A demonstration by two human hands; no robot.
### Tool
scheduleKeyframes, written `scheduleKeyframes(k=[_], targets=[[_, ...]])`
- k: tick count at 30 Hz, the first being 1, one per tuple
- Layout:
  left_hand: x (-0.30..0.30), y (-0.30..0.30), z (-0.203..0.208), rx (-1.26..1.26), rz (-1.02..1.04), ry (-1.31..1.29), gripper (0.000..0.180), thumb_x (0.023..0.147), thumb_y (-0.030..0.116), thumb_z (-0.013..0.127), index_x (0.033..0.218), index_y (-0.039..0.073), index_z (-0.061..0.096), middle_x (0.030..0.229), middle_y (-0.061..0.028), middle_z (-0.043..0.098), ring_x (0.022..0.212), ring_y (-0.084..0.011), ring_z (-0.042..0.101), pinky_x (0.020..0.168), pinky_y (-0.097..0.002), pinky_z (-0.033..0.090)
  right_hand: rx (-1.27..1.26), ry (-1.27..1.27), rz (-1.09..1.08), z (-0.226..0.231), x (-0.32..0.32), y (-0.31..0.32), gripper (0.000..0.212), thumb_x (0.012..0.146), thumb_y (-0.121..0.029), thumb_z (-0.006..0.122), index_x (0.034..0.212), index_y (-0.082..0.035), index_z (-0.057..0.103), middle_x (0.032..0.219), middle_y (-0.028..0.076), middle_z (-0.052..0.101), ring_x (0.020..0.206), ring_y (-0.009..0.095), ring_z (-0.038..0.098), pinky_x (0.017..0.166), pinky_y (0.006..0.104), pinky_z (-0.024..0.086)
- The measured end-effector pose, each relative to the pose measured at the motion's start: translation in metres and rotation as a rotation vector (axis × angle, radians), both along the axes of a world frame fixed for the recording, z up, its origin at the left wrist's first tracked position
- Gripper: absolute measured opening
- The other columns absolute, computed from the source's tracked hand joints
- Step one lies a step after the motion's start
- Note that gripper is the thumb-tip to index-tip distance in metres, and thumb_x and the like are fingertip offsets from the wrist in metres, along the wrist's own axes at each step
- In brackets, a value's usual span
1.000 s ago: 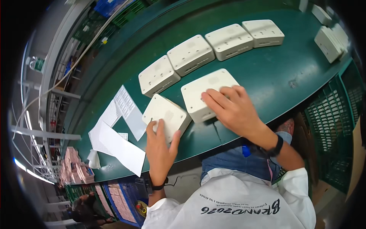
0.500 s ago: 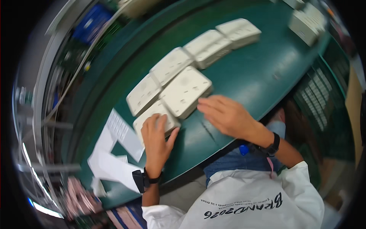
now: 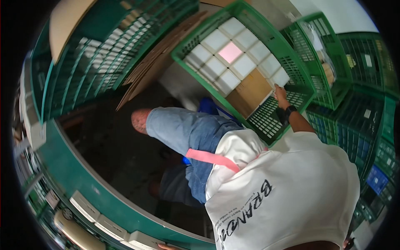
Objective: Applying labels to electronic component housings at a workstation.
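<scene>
The right hand (image 3: pixel 281 95) was down in the green crate (image 3: pixel 298 73), its fingers bent at the near corner of a white box (image 3: pixel 278 77); whether they had closed on it or only touched it, I could not tell. That box sat just ahead of the fingertips, at the end of its row. The left hand (image 3: pixel 166 246) showed only as a few fingers beside the white casings (image 3: pixel 141 239) on the table (image 3: pixel 79 166); its grip could not be made out.

The bare cardboard (image 3: pixel 256 85) beside the right hand seemed to offer the best way in: fingers low on the box's exposed side, thumb opposite, then a straight lift so that its edges would not scrape the neighbours. A pinch at one corner would probably have let it tip.

The boxes were squarish, with smooth, pale, matt-looking tops and rounded corners, packed close together beyond the right hand around one pink square (image 3: pixel 230 52). The crate looked like hard plastic, its walls pierced with rows of slots, while the cardboard was flat, brown and dull.
</scene>
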State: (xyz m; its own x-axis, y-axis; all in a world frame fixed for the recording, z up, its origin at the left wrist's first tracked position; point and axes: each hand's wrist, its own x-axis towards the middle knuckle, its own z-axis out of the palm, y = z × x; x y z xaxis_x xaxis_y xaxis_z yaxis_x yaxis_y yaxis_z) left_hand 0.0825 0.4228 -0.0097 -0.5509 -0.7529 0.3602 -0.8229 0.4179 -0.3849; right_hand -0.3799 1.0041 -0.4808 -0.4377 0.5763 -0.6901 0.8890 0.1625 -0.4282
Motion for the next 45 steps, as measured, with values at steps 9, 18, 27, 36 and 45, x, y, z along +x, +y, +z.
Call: scheduleKeyframes(k=[9,18,27,36,45], targets=[[-0.212,0.038,-0.007,0.015,-0.386,-0.029,0.037,0.1,0.017,0.065,0.132,0.001,0.061,0.136,-0.0195,0.058,0.121,-0.0374,0.059,0.1,-0.0475,0.049,-0.176,0.165,-0.439,-0.111,-0.022,0.075,0.087,0.077,-0.077,0.066,0.138,-0.016,0.054,0.122,0.003,0.06,0.097,0.018,0.055,0.067,0.0353,0.046],[-0.384,0.139,-0.113,1.09,-0.714,0.399,0.04,0.094,0.006,0.066,0.132,-0.002,0.057,0.136,-0.0202,0.056,0.125,-0.0337,0.054,0.096,-0.0437,0.048,-0.413,0.138,-0.41,0.018,-0.001,0.021,0.079,0.079,-0.061,0.077,0.136,-0.011,0.057,0.118,0.002,0.064,0.093,0.017,0.06,0.077,0.0302,0.047],[-0.452,0.232,-0.156,2.07,-0.378,0.299,0.065,0.086,0.014,0.079,0.137,-0.005,0.045,0.133,-0.0166,0.058,0.117,-0.0244,0.06,0.1,-0.0359,0.048,-1.246,0.438,0.183,0.174,0.016,-0.137,0.054,0.098,-0.04,0.063,0.138,-0.004,0.054,0.131,0.008,0.062,0.121,0.019,0.059,0.105,0.0384,0.046],[-0.34,0.121,-0.081,1.77,0.218,1.085,0.062,0.078,0.007,0.08,0.132,-0.004,0.051,0.116,-0.0106,0.066,0.103,-0.0197,0.065,0.092,-0.0325,0.052,0.232,0.254,0.689,-0.111,-0.055,0.02,0.058,0.096,-0.033,0.057,0.147,-0.01,0.044,0.134,0.013,0.059,0.117,0.026,0.058,0.095,0.0379,0.049],[-0.178,0.058,0.054,0.421,0.047,0.765,0.059,0.075,0.008,0.08,0.128,0.001,0.055,0.116,-0.0147,0.067,0.099,-0.0239,0.068,0.088,-0.0357,0.053,-0.421,0.238,0.098,-0.111,-0.111,0.099,0.066,0.096,-0.047,0.058,0.15,-0.012,0.045,0.131,0.015,0.062,0.108,0.029,0.062,0.071,0.0325,0.051]])
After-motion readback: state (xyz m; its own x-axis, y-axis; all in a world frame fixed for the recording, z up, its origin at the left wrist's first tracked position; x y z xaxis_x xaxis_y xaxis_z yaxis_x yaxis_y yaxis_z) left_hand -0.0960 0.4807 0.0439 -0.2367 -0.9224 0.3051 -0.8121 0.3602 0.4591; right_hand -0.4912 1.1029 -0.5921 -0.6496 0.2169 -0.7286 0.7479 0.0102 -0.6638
